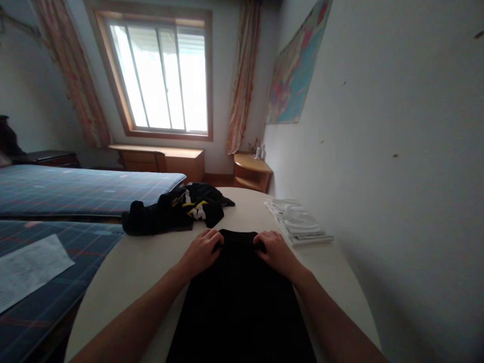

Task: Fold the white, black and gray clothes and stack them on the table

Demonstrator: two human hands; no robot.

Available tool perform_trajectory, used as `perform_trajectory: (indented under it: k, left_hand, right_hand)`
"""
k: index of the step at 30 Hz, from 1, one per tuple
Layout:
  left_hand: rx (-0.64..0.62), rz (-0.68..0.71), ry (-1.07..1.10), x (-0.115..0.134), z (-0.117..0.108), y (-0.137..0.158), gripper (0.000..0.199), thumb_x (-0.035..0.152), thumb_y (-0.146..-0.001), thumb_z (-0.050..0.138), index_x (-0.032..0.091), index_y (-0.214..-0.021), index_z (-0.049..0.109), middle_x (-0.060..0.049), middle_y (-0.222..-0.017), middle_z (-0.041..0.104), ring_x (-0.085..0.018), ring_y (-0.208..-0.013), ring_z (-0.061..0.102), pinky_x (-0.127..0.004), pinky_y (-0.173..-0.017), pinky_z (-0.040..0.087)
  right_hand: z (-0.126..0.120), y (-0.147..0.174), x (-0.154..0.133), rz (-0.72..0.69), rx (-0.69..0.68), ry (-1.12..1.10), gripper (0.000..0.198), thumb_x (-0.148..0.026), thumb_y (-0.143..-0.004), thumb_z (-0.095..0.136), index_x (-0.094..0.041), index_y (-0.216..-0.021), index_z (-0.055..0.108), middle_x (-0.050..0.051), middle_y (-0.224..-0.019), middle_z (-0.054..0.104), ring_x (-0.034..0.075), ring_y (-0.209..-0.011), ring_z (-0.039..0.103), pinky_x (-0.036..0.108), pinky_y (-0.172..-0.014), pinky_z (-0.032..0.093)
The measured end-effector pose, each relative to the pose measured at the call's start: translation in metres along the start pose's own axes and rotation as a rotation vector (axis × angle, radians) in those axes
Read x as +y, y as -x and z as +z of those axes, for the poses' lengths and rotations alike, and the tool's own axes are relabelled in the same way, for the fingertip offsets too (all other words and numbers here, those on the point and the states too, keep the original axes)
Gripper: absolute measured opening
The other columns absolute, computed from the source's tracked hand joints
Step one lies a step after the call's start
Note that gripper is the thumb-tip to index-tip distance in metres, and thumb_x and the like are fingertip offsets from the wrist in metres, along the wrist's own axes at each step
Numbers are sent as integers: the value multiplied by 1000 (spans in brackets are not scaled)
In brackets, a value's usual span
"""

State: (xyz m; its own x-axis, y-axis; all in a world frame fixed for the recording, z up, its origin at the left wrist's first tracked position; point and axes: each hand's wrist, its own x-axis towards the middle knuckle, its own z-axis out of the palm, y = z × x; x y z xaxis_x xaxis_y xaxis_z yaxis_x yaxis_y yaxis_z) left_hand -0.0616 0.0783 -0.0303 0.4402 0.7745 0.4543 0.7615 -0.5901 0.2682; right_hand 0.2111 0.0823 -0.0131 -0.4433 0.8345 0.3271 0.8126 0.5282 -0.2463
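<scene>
A black garment (240, 302) lies spread on the round pale table (128, 282), its narrow upper edge away from me and its wider part running out of view at the bottom. My left hand (204, 248) is closed on the upper left corner of the cloth. At the upper right corner, my right hand (275, 250) has its fingers curled round the edge. Whether it is a pair of trousers, a skirt or a top I cannot tell.
A crumpled black garment with a yellow and white print (185, 207) lies on the table's far left. Folded white cloth (298, 220) sits at the right, near the wall. Beds with blue plaid mattresses (83, 189) stand left, one bearing a paper sheet (34, 267).
</scene>
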Motion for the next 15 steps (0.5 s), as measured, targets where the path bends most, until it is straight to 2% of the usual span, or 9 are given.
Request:
perform_trajectory:
  k: [3,6,11,13,15]
  left_hand:
    - [5,-66,-16,5,-1,0,30,19,-82,62,22,-111,55,-6,-110,66,-25,-100,62,-39,-92,47]
    - [15,-126,-46,10,-1,0,44,27,-83,64,22,-125,51,-7,-121,65,-27,-105,63,-40,-94,45]
    - [-33,-258,-151,20,-6,-2,42,35,-85,64,24,-124,56,-7,-116,67,-27,-99,66,-37,-86,47]
    - [-70,-265,-148,22,-9,-2,37,30,-84,64,25,-121,58,-6,-113,69,-26,-100,66,-35,-89,46]
    - [-95,-273,-140,25,-13,-2,37,26,-84,63,26,-120,59,-5,-114,69,-25,-101,66,-34,-89,45]
  right_hand:
    - [-6,2,-3,-70,-29,17,19,-9,-77,66,-22,-90,64,2,-98,67,22,-98,60,41,-99,36]
    - [-10,4,-6,-41,-34,43,22,-12,-76,68,-22,-95,63,4,-104,64,22,-94,61,36,-89,40]
    - [-9,7,-9,85,16,26,39,-23,-76,72,-18,-112,58,7,-105,66,24,-94,63,36,-85,42]
    - [-9,7,-9,84,4,-7,49,-23,-77,72,-18,-122,54,7,-104,69,25,-97,65,38,-88,42]
    - [-10,7,-10,41,-25,-40,51,-18,-77,69,-20,-126,54,6,-107,71,25,-102,66,40,-93,40]
